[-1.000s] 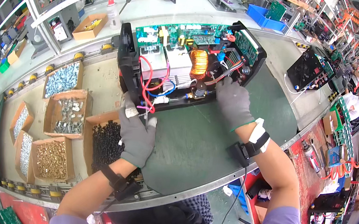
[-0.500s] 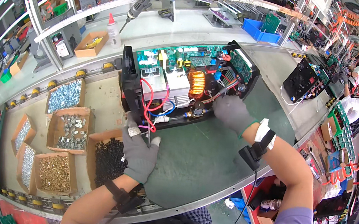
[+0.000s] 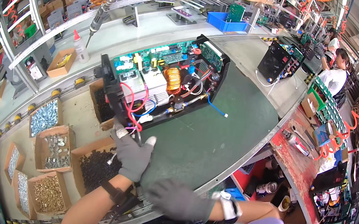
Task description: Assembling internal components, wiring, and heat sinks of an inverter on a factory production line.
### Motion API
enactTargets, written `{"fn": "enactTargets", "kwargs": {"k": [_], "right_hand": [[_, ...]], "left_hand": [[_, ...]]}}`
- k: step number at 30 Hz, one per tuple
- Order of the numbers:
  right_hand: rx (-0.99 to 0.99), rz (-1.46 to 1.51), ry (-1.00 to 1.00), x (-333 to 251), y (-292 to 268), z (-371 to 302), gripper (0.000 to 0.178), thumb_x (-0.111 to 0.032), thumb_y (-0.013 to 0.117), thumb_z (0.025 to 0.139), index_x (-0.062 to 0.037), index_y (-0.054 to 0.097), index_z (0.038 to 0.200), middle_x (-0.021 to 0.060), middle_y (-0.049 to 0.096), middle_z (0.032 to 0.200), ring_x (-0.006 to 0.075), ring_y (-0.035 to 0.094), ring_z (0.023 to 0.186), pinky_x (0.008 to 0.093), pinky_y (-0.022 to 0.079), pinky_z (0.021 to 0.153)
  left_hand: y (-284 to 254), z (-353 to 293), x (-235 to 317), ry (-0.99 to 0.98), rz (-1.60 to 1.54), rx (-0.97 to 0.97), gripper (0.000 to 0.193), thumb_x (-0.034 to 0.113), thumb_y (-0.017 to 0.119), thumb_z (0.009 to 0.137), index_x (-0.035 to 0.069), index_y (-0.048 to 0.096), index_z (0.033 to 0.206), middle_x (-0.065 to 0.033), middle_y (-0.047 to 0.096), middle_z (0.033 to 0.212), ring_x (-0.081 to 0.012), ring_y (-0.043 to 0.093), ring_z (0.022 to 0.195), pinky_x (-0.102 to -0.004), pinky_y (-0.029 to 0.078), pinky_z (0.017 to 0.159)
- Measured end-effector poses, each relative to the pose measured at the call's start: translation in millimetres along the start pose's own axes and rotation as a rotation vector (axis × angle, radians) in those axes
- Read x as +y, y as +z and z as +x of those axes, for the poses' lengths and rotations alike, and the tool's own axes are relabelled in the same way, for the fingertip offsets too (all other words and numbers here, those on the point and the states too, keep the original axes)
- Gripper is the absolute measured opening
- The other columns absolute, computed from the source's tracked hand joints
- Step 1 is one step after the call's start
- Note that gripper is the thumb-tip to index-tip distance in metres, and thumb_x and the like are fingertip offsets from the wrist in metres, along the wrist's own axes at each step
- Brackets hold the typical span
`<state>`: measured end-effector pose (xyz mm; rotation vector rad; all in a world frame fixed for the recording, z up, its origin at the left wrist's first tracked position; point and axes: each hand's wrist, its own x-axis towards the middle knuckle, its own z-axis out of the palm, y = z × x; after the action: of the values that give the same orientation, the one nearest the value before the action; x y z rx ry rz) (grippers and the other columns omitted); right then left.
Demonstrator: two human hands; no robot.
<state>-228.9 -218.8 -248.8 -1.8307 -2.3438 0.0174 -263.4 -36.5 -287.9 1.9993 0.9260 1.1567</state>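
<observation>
An open power unit [image 3: 172, 105] with a black casing, green circuit boards, metal heat sinks and a copper-wound coil [image 3: 172, 81] lies on the green mat [image 3: 212, 139]. At its front left corner is my left hand [image 3: 133, 157], in a grey glove. Its fingers are around thin wires [image 3: 134, 123] hanging out of the casing, and a white connector [image 3: 111, 159] sticks out beside it. My right hand [image 3: 180, 199], gloved too, is blurred near the table's front edge, close to my left wrist. A blue wire [image 3: 217, 107] with a white end trails from the casing onto the mat.
Cardboard boxes of black screws [image 3: 97, 167], brass parts [image 3: 46, 193] and metal clips [image 3: 54, 149] stand at the left. A power screwdriver [image 3: 100, 18] hangs beyond the unit. Another black unit [image 3: 274, 63] stands at the far right, with a co-worker [image 3: 335, 76] beyond.
My right hand has left the unit's front right and come down to the table's near edge. The blue wire now shows on the mat. My left hand stays at the corner; the view has shifted.
</observation>
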Motion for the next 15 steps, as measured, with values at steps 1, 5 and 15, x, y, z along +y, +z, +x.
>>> {"fn": "enactTargets", "kwargs": {"k": [1,5,15], "right_hand": [[0.045,0.054,0.039,-12,11,2,0.038,-0.027,0.063,0.083,-0.0083,0.060,0.116,0.0127,0.054,0.124,0.0309,0.051,0.116,0.0450,0.043,0.093],[0.185,-0.011,0.328,-8,24,-10,0.039,-0.022,0.065,0.078,-0.0076,0.061,0.113,0.0115,0.053,0.127,0.0295,0.050,0.116,0.0438,0.042,0.096],[0.361,-0.157,0.529,155,-39,-130,0.022,-0.012,0.063,0.069,-0.0070,0.066,0.091,0.0134,0.061,0.105,0.0355,0.056,0.097,0.0472,0.045,0.085]], "left_hand": [[10,0,4,0.003,0.101,0.007,0.113,0.030,0.082,0.071,0.004,0.009,0.153,-0.0285,0.026,0.146,-0.0446,0.034,0.132,-0.0442,0.031,0.110],[57,4,30,0.054,0.002,-0.040,0.117,0.028,0.081,0.071,0.005,0.001,0.154,-0.0279,0.025,0.146,-0.0422,0.035,0.132,-0.0440,0.031,0.112],[108,42,99,0.269,-0.060,-0.485,0.059,0.035,0.068,0.082,0.002,0.053,0.129,-0.0272,0.055,0.122,-0.0405,0.050,0.119,-0.0466,0.042,0.101]]}}
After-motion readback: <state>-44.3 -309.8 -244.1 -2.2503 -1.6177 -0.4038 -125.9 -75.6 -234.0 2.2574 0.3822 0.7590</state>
